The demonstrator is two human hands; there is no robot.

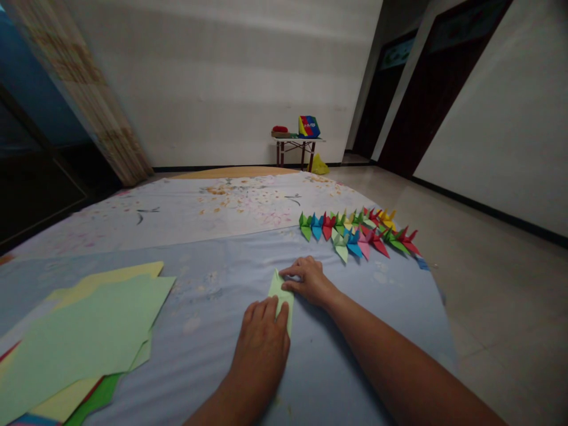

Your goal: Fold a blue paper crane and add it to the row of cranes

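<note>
A narrow pale-green folded paper (277,289) with a pointed top lies on the blue floral tablecloth in front of me. My left hand (262,340) covers its lower part, fingers bent and close together, holding it against the cloth. At the upper right edge, the thumb and index finger of my right hand (307,281) are closed on the paper near its tip. The underside of the paper is hidden, as is much of its lower end. Off to the left lies a loose stack of coloured paper sheets (93,325), pale green on top.
Rows of folded paper cranes (352,234) in several colours stand at the right of the round table. A white floral cloth (248,204) covers its far side. Against the wall, a small table (302,141) bears a colourful box (309,126); a yellow bag (318,164) sits below.
</note>
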